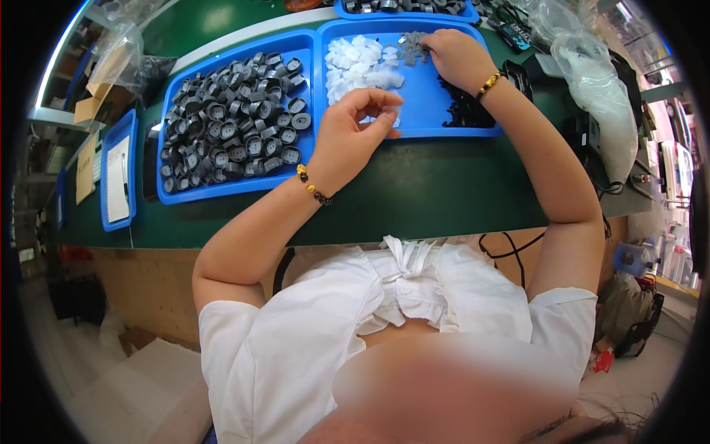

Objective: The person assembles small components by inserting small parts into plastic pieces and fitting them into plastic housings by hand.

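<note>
My left hand [355,133] is over the near edge of a blue tray [425,132], fingers curled toward the thumb. A bit of white shows at its fingertips, too small to make out. In the same tray, a heap of small translucent white pieces [359,63] lies just beyond that hand. At the tray's far side, my right hand [458,59] pinches downward at a scatter of tiny grey pieces [411,49]; whatever is between its fingertips is hidden. Tiny black parts [467,107] are piled under my right wrist.
Left of this tray, another blue tray [166,194] holds many dark grey round caps [229,122]. A third tray [414,16] with dark parts stands beyond. Farther left are a notepad and pen [118,177] in a narrow tray. Plastic bags [603,96] and black cables [610,189] lie right.
</note>
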Demonstrator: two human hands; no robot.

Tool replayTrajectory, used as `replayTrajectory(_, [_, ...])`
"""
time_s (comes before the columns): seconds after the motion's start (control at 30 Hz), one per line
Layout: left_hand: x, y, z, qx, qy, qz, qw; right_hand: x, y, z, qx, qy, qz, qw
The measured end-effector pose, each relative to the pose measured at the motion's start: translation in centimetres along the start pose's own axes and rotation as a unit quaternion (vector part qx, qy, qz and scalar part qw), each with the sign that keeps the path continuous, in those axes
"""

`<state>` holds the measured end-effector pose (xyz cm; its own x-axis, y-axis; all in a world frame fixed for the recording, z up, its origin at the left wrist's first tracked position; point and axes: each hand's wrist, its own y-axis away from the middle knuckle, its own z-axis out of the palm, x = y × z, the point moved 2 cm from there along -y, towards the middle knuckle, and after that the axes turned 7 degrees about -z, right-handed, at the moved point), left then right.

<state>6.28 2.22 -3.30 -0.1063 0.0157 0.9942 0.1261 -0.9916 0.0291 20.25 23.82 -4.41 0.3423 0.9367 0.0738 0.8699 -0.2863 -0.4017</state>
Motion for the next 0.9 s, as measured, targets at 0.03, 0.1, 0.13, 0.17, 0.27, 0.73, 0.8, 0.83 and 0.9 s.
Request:
replayTrajectory(0.03, [-0.1, 0.0, 0.0, -0.001, -0.001, 0.004, 1.000, 0.0, 0.0, 0.1, 0.002, 0.003, 0.000, 1.000])
replayTrajectory(0.1, [-0.2, 0.0, -0.2, -0.005, -0.015, -0.011, 1.000, -0.3, -0.3, 0.0, -0.067, 0.017, 0.014, 0.997])
replayTrajectory(0.13, [-0.1, 0.0, -0.2, -0.006, -0.017, -0.006, 1.000, -0.5, -0.4, -0.1, -0.064, 0.020, 0.013, 0.998])
replayTrajectory(0.17, [-0.1, 0.1, -0.2, -0.008, -0.019, -0.009, 1.000, -0.7, -0.4, -0.2, -0.059, 0.015, 0.015, 0.998])
replayTrajectory(0.27, [-0.2, 0.2, -0.1, -0.007, -0.012, 0.001, 1.000, -0.9, -0.4, -0.3, -0.048, 0.010, 0.027, 0.998])
replayTrajectory(0.73, [-0.3, 0.2, -0.5, -0.023, 0.100, -0.049, 0.994, -7.4, 3.6, -6.6, 0.018, -0.642, 0.256, 0.722])
replayTrajectory(0.8, [-0.5, 0.2, -0.3, -0.037, 0.133, -0.065, 0.988, -8.3, 5.1, -6.0, 0.032, -0.649, 0.251, 0.717])
replayTrajectory(0.83, [-0.5, 0.3, -0.2, -0.036, 0.134, -0.068, 0.988, -8.6, 5.7, -5.8, 0.048, -0.656, 0.244, 0.713])
replayTrajectory(0.9, [-0.3, 0.3, 0.1, -0.038, 0.154, -0.059, 0.986, -9.1, 6.3, -5.5, 0.059, -0.654, 0.240, 0.715])
